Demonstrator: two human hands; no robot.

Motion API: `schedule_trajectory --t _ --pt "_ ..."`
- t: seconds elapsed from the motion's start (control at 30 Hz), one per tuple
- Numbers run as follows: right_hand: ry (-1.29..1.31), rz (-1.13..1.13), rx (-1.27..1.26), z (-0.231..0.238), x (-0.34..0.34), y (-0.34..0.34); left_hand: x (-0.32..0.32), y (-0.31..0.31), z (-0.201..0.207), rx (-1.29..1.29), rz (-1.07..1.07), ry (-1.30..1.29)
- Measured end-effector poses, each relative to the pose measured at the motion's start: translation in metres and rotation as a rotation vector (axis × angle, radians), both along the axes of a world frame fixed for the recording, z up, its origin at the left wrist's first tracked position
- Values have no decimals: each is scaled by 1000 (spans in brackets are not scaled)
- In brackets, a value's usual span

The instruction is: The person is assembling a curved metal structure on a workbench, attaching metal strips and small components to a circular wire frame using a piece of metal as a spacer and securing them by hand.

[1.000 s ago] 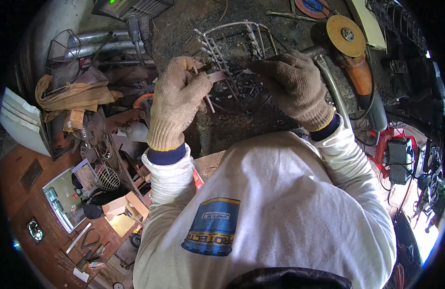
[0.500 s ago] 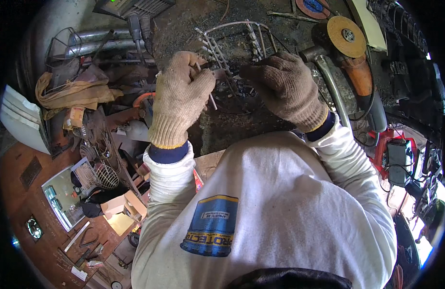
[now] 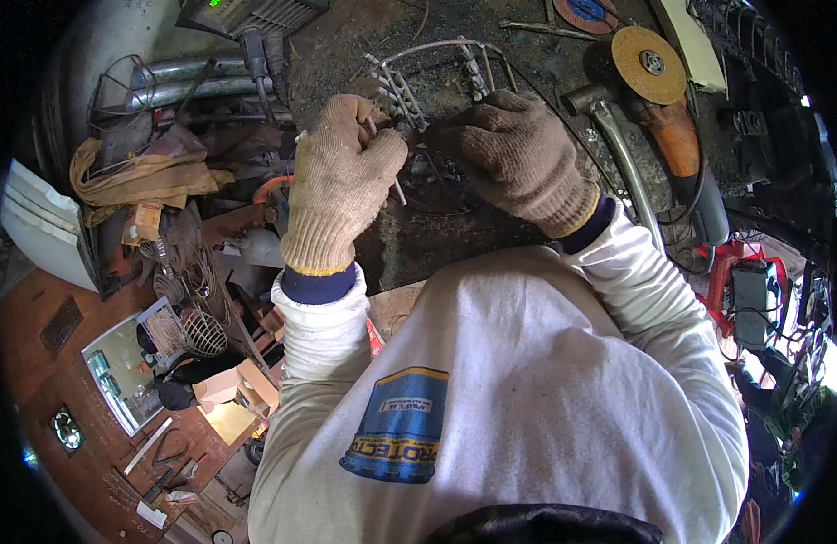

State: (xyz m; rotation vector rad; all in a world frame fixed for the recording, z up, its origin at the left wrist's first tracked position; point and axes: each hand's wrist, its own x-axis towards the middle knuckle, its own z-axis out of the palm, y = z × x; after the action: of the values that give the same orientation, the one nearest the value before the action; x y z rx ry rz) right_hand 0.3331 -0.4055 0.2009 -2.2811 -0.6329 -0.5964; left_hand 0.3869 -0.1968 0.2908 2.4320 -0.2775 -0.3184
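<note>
My left hand (image 3: pixel 341 181), in a beige knitted glove, is closed with a thin metal rod (image 3: pixel 399 191) sticking out above and below the fingers. Close by on the right, my right hand (image 3: pixel 522 159), gloved alike, has its fingers curled together; their tips and anything in them are hidden. Between and beyond both hands lies a frame of bent metal rod (image 3: pixel 441 43), with rows of short light rods (image 3: pixel 400 95) across its left and right sides. Its nearer part is dark and partly covered by the gloves.
On the dark workbench (image 3: pixel 346 54), an orange angle grinder (image 3: pixel 677 150) with a tan disc (image 3: pixel 649 63) lies right of my right hand, beside a metal bar (image 3: pixel 625 168). A flap disc (image 3: pixel 589 13) rests farther back. Metal tubes (image 3: pixel 201 89) and a brown cloth (image 3: pixel 146 177) are at left.
My right hand has shifted slightly left and nearer to my left hand, covering more of the gap between them. My left hand still grips the rod, almost unmoved.
</note>
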Motion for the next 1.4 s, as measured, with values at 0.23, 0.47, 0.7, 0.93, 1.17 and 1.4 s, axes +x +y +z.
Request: schedule_trajectory --t 0.23,0.47,0.7,0.93,1.17,1.4 --pt "-156 -25 -145 9 1 2 4 5 -5 57 -46 -93" --pt "-205 -133 85 18 -15 -34 -11 8 6 -155 75 137" --pt "-164 -167 173 -13 -30 -32 -20 14 1 -224 40 172" --pt "-102 -174 170 -13 -34 -20 -22 9 1 -150 16 117" --pt "-76 -101 170 -13 -34 -18 -23 11 -3 -197 65 164" --pt "-80 -35 136 -6 -32 -12 -21 9 -4 -140 29 99"
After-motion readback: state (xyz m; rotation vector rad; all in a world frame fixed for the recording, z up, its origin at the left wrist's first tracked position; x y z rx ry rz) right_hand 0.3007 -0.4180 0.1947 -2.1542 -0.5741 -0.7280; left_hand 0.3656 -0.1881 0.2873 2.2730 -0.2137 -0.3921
